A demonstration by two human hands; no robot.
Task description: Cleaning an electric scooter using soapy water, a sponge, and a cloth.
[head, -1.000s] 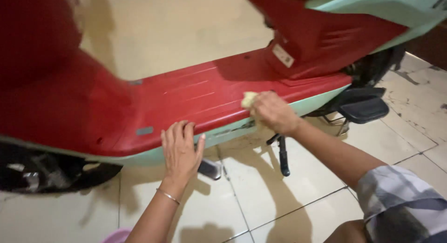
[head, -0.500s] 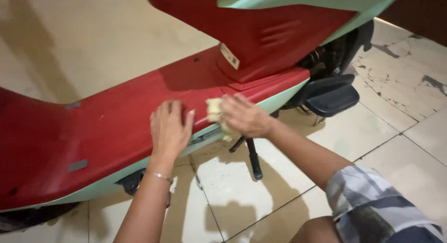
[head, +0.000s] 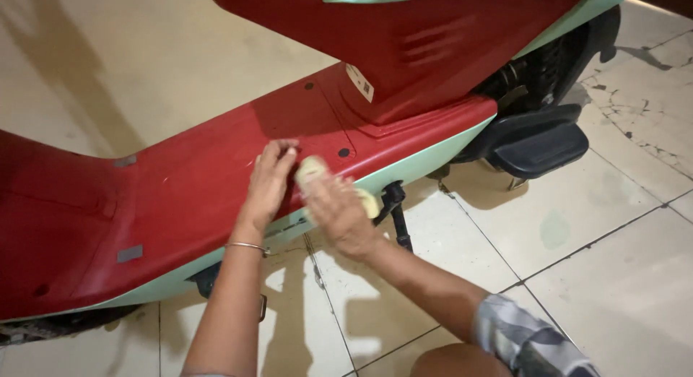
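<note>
A person's right hand (head: 338, 212) presses a pale yellow sponge (head: 312, 167) against the outer edge of a scooter's red footboard (head: 180, 196), fingers curled and closed around the sponge, which shows above and below the knuckles. The left hand (head: 268, 182) lies flat on the footboard just beside it, fingers together and stretched toward the far side, a thin bracelet (head: 247, 246) on the wrist. The two hands nearly touch. A mint-green side panel (head: 426, 157) runs under the red edge. Directly right of the sponge hand, the black kickstand (head: 397, 211) slants down to the floor; farther right, a black folding footrest (head: 538, 149) juts out. The cream tiled floor (head: 592, 240) lies open to the right, while the footboard stretches left, bare, toward the front shield.
</note>
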